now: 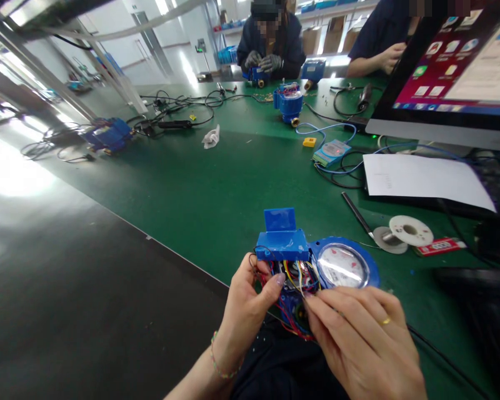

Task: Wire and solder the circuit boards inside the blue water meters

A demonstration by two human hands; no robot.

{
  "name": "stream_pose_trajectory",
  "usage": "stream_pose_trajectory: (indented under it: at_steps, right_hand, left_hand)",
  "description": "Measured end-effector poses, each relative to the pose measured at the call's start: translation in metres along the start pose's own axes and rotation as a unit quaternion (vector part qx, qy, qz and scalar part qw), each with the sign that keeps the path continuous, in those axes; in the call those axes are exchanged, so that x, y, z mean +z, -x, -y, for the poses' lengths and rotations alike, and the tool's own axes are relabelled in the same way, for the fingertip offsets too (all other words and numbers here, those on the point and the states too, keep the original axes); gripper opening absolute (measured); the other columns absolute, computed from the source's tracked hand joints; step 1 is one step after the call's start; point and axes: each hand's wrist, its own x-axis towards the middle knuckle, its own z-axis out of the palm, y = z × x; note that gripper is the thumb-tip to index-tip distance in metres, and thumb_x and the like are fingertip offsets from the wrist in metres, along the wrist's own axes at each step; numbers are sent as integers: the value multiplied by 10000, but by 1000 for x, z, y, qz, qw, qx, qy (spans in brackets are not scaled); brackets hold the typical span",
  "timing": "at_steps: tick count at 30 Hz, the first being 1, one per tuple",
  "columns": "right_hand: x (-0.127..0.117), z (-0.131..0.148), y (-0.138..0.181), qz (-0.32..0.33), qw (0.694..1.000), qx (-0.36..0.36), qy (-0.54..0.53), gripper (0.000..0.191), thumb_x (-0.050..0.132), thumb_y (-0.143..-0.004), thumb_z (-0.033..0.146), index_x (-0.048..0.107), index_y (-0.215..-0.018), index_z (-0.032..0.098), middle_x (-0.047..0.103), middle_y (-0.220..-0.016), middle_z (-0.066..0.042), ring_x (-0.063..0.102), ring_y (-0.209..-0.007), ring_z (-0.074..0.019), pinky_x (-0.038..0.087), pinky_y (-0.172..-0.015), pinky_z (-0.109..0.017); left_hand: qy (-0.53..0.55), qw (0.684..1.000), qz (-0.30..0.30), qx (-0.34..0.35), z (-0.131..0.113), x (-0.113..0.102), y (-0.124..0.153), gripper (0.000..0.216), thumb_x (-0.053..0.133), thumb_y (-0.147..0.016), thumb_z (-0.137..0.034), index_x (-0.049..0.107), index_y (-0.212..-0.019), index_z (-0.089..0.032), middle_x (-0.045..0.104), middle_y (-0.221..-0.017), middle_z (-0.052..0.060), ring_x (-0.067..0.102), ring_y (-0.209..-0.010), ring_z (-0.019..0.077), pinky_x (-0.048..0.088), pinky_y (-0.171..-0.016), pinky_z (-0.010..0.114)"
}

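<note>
I hold a blue water meter (316, 261) with a round glass dial and an opened blue housing above the table's near edge. Coloured wires (295, 278) spill from its open side. My left hand (245, 311) grips the housing's left side, thumb pressed on the wires. My right hand (358, 339), wearing a gold ring, closes round the meter from below and right, its fingertips pinching at the wires. The meter's lower body is hidden behind both hands.
On the green table (200, 189) lie a solder spool (408, 230), a black pen (356, 214), white paper (420, 178), a monitor (454, 72), another blue meter (289, 103), cables (179, 108). Two people work at the far side.
</note>
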Motion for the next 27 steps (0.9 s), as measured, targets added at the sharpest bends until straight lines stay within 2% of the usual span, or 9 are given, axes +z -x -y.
stream_pose_trajectory:
  at_steps: [2, 5, 7, 9, 12, 14, 19, 27]
  right_hand:
    - [-1, 1, -2, -5, 1000, 12, -12, 115, 555, -853, 79, 637, -913, 134, 655, -840, -37, 601, -780, -150, 397, -746, -320]
    - [-1, 0, -2, -20, 998, 36, -50, 98, 563, -833, 65, 610, -885, 133, 637, -825, -38, 589, -767, -145, 409, -738, -308]
    - [-1, -2, -1, -21, 995, 55, -78, 96, 542, -844, 67, 596, -881, 137, 625, -821, -36, 580, -766, -139, 412, -742, -297]
    - [-3, -3, 1, -2, 990, 88, -113, 86, 515, -871, 103, 581, -878, 158, 616, -818, -23, 576, -767, -135, 419, -737, -280]
    - [-8, -5, 3, 34, 972, 162, -166, 89, 484, -907, 186, 558, -859, 198, 609, -815, 5, 584, -744, -125, 445, -683, -237]
    - [-12, -5, 3, 37, 960, 208, -185, 103, 477, -916, 208, 551, -845, 214, 606, -797, 29, 587, -684, -106, 455, -643, -204]
    - [-20, -7, 1, 35, 946, 249, -203, 111, 494, -910, 216, 556, -818, 226, 609, -753, 58, 588, -605, -88, 459, -583, -164]
    - [-20, -7, 4, 33, 945, 266, -186, 88, 514, -904, 246, 600, -893, 228, 627, -719, 63, 573, -529, -77, 431, -475, -143]
  left_hand:
    - [-33, 999, -20, 15, 1, 1, 0, 239, 628, -791, -313, 417, -782, -200, 450, -732, -31, 415, -663, 108, 363, -631, 221]
    - [-122, 981, -112, 97, 1, 6, -1, 290, 694, -720, -250, 426, -823, -213, 456, -793, -21, 452, -723, 127, 375, -682, 237]
    - [-186, 942, -190, 206, -1, 9, -2, 368, 730, -673, -202, 429, -883, -225, 450, -897, -1, 463, -842, 152, 377, -767, 260]
    - [-252, 885, -231, 315, -5, 13, 0, 405, 733, -670, -170, 442, -945, -235, 431, -970, 16, 441, -928, 172, 363, -825, 287]
    - [-381, 812, -197, 396, -14, 17, 5, 275, 698, -720, -124, 542, -916, -238, 468, -926, 16, 438, -877, 174, 337, -806, 311]
    - [-437, 783, -155, 416, -18, 20, 9, 200, 676, -744, -97, 604, -866, -238, 514, -847, 11, 442, -815, 169, 314, -777, 321]
    - [-453, 778, -104, 422, -21, 27, 17, 173, 679, -755, -137, 654, -899, -229, 594, -751, 1, 467, -741, 164, 298, -742, 329]
    - [-459, 776, -132, 412, -24, 39, 18, 48, 674, -760, -225, 650, -801, -234, 604, -692, -8, 467, -708, 169, 284, -726, 337]
